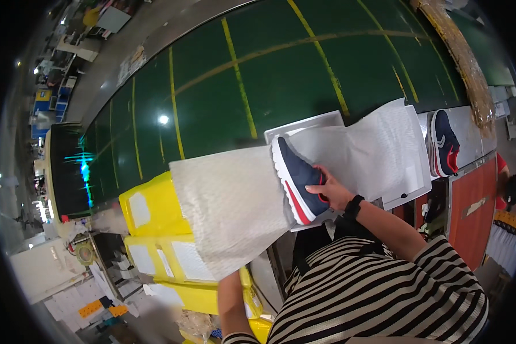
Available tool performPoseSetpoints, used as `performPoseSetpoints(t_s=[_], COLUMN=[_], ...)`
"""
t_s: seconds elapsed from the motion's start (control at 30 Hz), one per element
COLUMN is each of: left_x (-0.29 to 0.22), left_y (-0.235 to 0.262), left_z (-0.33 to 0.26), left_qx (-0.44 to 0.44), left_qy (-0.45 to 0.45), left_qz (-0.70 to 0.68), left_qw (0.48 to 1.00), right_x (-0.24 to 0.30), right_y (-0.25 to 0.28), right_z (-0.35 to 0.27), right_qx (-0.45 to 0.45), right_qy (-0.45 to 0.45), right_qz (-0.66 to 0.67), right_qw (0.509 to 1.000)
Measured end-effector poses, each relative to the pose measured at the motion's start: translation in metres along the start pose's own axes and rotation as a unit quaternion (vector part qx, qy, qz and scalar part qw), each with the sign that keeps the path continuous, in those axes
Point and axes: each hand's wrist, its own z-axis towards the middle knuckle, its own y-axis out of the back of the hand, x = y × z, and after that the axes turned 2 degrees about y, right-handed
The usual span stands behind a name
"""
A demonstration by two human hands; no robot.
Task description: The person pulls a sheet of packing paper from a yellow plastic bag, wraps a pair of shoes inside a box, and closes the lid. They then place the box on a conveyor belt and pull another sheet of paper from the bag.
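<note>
My right hand (327, 192) grips a navy sneaker (297, 180) with a white sole and red trim, held on its side over a white shoe box (304, 126). A long sheet of white wrapping paper (235, 200) runs from the box out to the left. My left forearm (230, 286) reaches up to the sheet's lower edge; the hand itself is hidden behind the paper and seems to hold it up. The matching navy sneaker (444, 143) lies further right on the grey bench, apart from both hands.
A wide green conveyor belt (241, 86) with yellow lines runs behind the box. Yellow crates (155, 212) with white labels are stacked under the paper at the left. A red panel (470, 206) and a person's red sleeve (501, 166) are at the right.
</note>
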Motion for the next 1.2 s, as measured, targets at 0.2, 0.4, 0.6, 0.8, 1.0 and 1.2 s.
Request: performPoseSetpoints(t_s=[0.2, 0.4, 0.6, 0.8, 1.0, 1.2], left_x=[0.015, 0.041, -0.005, 0.038, -0.017, 0.019], left_y=[-0.067, -0.019, -0.155, -0.249, -0.258, -0.281], left_z=[0.022, 0.006, 0.056, 0.088, 0.061, 0.092], left_qx=[0.135, 0.212, 0.173, 0.109, 0.231, 0.204], left_qy=[-0.076, -0.153, -0.299, -0.191, -0.254, -0.142], left_qz=[0.084, 0.186, 0.354, 0.496, 0.48, 0.731], left_qw=[0.984, 0.947, 0.869, 0.84, 0.807, 0.636], right_x=[-0.031, 0.116, 0.239, 0.252, 0.188, 0.133], right_y=[0.022, 0.058, 0.064, 0.043, 0.125, 0.239], right_z=[0.003, -0.029, 0.039, 0.058, -0.05, -0.198], right_qx=[-0.129, -0.06, 0.006, -0.021, -0.251, -0.529], right_qy=[0.099, 0.363, 0.108, 0.189, 0.488, 0.437], right_qz=[-0.468, -0.693, -0.789, -0.69, -0.601, -0.563], right_qw=[0.869, 0.62, 0.605, 0.698, 0.582, 0.461])
